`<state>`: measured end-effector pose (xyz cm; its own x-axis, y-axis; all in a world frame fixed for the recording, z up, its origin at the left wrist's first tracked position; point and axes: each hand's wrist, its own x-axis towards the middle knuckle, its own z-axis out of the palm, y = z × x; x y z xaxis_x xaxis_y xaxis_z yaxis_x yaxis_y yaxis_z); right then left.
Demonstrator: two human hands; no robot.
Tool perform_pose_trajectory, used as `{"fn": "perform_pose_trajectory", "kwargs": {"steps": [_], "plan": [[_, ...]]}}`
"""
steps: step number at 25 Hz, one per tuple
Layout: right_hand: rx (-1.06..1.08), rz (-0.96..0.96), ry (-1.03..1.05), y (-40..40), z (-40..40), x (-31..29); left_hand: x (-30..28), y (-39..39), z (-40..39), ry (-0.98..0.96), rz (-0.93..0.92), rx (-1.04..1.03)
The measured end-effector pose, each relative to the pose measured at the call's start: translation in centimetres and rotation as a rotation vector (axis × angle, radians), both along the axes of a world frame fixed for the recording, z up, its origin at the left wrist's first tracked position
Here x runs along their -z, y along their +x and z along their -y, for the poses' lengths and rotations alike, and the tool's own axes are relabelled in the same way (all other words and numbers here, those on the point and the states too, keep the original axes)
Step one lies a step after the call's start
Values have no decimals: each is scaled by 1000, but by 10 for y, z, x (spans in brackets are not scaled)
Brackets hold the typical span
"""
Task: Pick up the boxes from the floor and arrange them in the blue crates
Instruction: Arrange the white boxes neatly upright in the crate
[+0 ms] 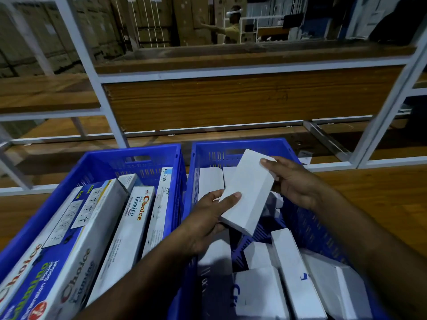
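Two blue crates stand side by side below me. The left crate point(111, 159) holds several long Choice Lumino extension-socket boxes point(129, 229) lying lengthwise. The right crate point(233, 145) holds several plain white boxes point(293, 271), some flat, some tilted. A white box point(248, 190) hangs tilted above the right crate, held by both hands. My left hand point(208, 218) grips its near lower end, thumb on top. My right hand point(293, 181) grips its far right edge, fingertips on the upper face.
A white metal rack point(108, 112) with wooden shelves point(231, 98) stands just behind the crates. Wooden floor point(381, 192) shows to the right of them. Far off, a person point(232, 26) in a headset reaches toward stacked cartons.
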<state>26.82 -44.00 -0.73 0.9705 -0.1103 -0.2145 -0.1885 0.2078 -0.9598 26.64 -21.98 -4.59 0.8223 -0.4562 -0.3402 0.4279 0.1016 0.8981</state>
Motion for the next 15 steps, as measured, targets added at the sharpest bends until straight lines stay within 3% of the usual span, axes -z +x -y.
{"fn": "perform_pose_trajectory", "kwargs": {"steps": [3, 6, 10, 15], "plan": [[-16, 10, 85, -5, -9, -3, -2, -2, 2, -71, -3, -59], [-176, -64, 9, -13, -23, 6, -3, -3, 3, -99, 9, -91], [-226, -99, -151, -16, -36, 15, 1, -2, 5, 49, 90, -95], [-188, -183, -185, -13, -34, 21, -9, -1, 6, 223, 248, -195]]}}
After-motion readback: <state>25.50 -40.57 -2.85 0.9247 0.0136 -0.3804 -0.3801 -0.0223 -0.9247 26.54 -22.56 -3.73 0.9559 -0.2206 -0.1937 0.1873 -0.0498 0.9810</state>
